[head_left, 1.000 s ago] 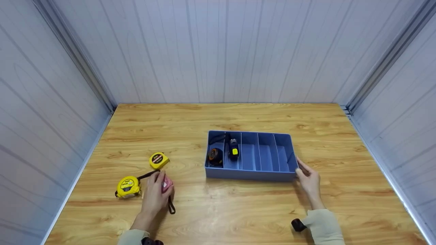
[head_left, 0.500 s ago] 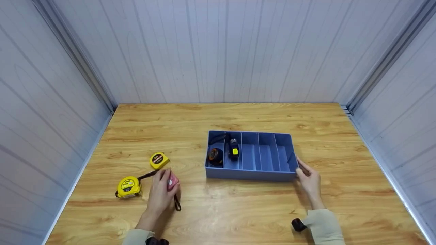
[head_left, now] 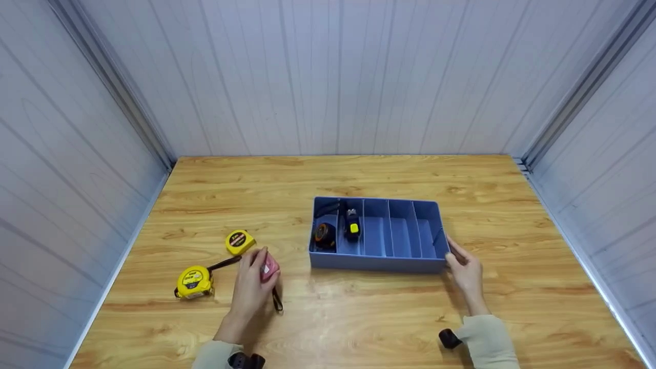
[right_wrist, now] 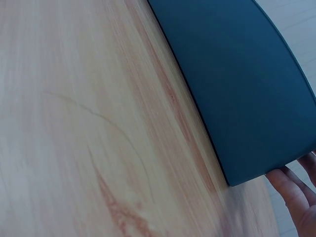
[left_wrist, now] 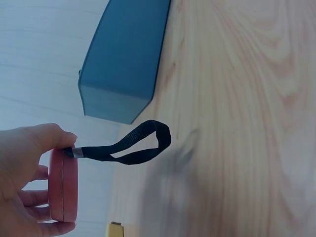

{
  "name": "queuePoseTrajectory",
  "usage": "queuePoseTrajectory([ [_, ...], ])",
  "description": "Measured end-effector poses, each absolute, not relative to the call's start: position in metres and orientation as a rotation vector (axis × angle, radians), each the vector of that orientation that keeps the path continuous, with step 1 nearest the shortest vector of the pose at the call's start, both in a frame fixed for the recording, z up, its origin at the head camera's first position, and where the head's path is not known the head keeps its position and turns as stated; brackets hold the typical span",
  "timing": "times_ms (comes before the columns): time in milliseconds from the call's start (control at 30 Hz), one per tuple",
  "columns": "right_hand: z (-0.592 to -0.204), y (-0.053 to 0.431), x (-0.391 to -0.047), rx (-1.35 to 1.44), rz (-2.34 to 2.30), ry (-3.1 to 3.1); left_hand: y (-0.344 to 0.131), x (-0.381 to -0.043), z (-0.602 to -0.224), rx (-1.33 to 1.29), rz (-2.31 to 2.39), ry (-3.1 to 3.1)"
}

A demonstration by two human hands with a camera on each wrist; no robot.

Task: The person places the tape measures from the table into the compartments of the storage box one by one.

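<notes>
In the head view, my left hand [head_left: 252, 284] holds a pink tape measure [head_left: 269, 267] over the table, left of the blue divided box [head_left: 376, 263]. The left wrist view shows thumb and fingers gripping its rounded red-pink case [left_wrist: 63, 187], its black strap [left_wrist: 140, 143] hanging free in a loop. My right hand [head_left: 465, 277] rests against the box's right end, thumb near the front corner and fingers along the end wall. In the right wrist view, the fingertips [right_wrist: 284, 182] touch the box's end edge [right_wrist: 247, 178].
Inside the box, a black-and-orange tape measure [head_left: 324, 234] lies in the leftmost compartment, a dark one with a yellow button [head_left: 352, 225] beside it. Two yellow tape measures lie on the table: a smaller one [head_left: 239, 241] and a larger strapped one [head_left: 195, 281]. Panel walls [head_left: 328, 77] surround the table.
My left hand has moved right toward the box with the pink tape measure and its strap, away from the larger yellow one. The right hand and box have stayed put.
</notes>
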State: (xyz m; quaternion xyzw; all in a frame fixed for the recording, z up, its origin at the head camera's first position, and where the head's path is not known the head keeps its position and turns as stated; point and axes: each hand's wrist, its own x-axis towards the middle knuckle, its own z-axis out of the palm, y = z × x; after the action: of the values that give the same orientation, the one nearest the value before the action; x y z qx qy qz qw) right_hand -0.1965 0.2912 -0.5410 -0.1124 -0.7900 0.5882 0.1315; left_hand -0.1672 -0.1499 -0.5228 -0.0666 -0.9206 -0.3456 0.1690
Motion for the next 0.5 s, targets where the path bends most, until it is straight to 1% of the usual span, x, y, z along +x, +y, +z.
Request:
queuePoseTrajectory([
  [500, -0.542, 0.292, -0.197, -0.332, 1.714, -2.303, -0.128, -0.173, -0.513, -0.160, -1.087, -2.621],
])
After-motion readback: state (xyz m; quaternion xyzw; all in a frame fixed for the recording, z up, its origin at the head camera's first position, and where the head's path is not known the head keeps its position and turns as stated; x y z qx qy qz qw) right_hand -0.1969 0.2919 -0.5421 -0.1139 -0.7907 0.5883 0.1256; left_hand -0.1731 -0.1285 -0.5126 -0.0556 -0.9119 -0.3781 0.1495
